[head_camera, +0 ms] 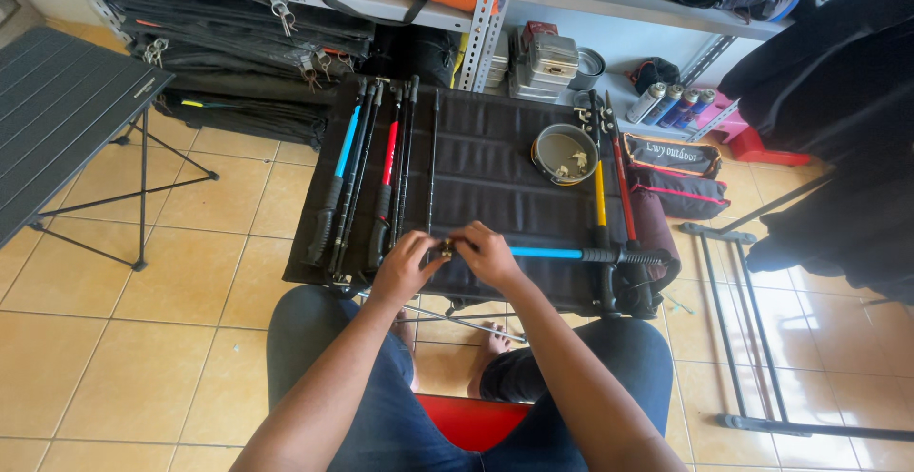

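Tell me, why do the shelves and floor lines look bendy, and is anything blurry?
Head view: the wide lens bows the shelf post and the floor tiles near the edges; daylight is even, with soft shadows under the folding table; the left hand, right hand and blue pole look sharp.

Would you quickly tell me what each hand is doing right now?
Left hand: fingers closed on the end of the blue trekking pole.
Right hand: closed around the same pole.

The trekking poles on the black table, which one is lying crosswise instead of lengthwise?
The blue-shafted pole held by both hands, left hand and right hand; it lies sideways along the near edge, the others point away.
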